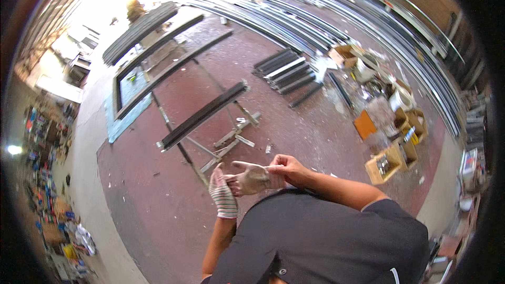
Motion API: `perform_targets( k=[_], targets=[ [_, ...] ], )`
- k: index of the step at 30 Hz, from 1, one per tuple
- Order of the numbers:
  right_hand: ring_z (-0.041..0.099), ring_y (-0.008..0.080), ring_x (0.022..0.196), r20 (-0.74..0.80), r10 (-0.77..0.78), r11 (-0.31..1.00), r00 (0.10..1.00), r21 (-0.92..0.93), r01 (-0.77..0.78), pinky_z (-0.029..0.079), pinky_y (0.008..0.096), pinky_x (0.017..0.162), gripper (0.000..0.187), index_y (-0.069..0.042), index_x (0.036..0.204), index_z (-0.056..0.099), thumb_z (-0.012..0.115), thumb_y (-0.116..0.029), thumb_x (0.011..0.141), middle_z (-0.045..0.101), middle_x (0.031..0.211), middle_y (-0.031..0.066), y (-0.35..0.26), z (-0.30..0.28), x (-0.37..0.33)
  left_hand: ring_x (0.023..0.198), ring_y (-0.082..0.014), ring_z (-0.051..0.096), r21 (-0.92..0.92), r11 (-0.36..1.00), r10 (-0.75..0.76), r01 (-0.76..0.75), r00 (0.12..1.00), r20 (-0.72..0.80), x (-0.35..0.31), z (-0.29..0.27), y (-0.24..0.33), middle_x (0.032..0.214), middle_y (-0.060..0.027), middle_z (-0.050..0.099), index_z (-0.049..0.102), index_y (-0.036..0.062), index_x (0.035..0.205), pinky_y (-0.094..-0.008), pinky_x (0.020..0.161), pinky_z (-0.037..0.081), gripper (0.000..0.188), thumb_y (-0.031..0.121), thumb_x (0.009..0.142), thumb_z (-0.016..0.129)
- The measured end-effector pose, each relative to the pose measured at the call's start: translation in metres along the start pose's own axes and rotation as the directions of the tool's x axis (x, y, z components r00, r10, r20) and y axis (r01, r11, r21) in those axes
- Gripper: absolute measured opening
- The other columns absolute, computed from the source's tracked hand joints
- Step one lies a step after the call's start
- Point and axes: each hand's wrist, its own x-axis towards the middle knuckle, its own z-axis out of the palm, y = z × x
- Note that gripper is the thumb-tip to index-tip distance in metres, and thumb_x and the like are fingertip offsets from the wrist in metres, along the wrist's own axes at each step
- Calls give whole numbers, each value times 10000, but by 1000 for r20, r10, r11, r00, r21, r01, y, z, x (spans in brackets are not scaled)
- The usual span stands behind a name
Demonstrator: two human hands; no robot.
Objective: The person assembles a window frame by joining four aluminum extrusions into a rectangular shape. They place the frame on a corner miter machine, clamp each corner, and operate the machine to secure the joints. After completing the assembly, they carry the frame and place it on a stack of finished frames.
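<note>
My left hand (pixel 223 194) wears a work glove with a striped cuff and a pale, soiled palm. Its fingers are at the finger end of a second work glove (pixel 252 180), which it appears to hold. My right hand (pixel 292 171) is bare. Between thumb and fingertips it pinches the cuff of that second glove, so the glove stretches sideways between both hands in front of my chest. Beyond the hands, a dark metal profile (pixel 202 117) lies across a stand of thin metal legs (pixel 216 155).
A dark rectangular frame (pixel 173 66) rests on supports at the left, beside stacked dark profiles (pixel 141 32). Short profiles (pixel 286 72) lie on the reddish floor (pixel 158 205). Long metal bars (pixel 315 26) run along the far right. Cardboard boxes (pixel 383 167) and buckets stand at the right.
</note>
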Motion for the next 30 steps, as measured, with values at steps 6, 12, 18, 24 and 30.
perform_targets(
  k=[6, 12, 18, 24, 30],
  targets=[
    [669, 149, 787, 245, 0, 937, 970, 339, -85, 540, 279, 644, 295, -5, 1108, 628, 715, -264, 1000, 683, 922, 57, -15, -30, -11, 487, -88, 557, -59, 981, -188, 185, 981, -43, -5, 15, -31, 810, -42, 701, 582, 124, 1392, -246, 370, 421, 528, 536, 1066, 534],
    [684, 150, 869, 172, 54, 955, 984, 280, -102, 572, 323, 760, 325, 1, 1186, 644, 739, -231, 978, 710, 1022, 72, -32, -79, -28, 605, -114, 617, 55, 974, -211, 220, 967, -140, -13, 83, -58, 876, -49, 699, 608, 100, 1358, -286, 412, 480, 554, 557, 1052, 551],
    [688, 149, 882, 68, 4, 949, 998, 314, -25, 589, 338, 799, 158, -40, 1048, 630, 738, -136, 985, 698, 986, 60, -49, -146, -47, 648, -94, 626, 157, 966, -196, 207, 977, -86, -9, 132, -94, 889, -30, 704, 676, 76, 1294, -256, 531, 527, 412, 405, 1048, 644],
    [648, 112, 744, -32, -30, 998, 999, 54, 32, 543, 299, 625, 166, -50, 1000, 625, 753, -153, 974, 669, 879, 47, -80, -166, -42, 912, -91, 601, 456, 857, 89, -242, 939, 331, -35, 185, -86, 1017, -28, 677, 644, 39, 1162, -264, 841, 506, 264, 233, 1003, 724],
    [633, 92, 703, 40, -80, 976, 996, -201, 86, 505, 284, 565, 293, -54, 942, 695, 815, -320, 928, 656, 814, 10, -83, -181, -27, 1009, -180, 675, 442, 868, -137, -226, 746, 652, -45, 249, -81, 1227, -138, 678, 602, -43, 1303, -343, 891, 599, 411, 85, 949, 767]
  ],
)
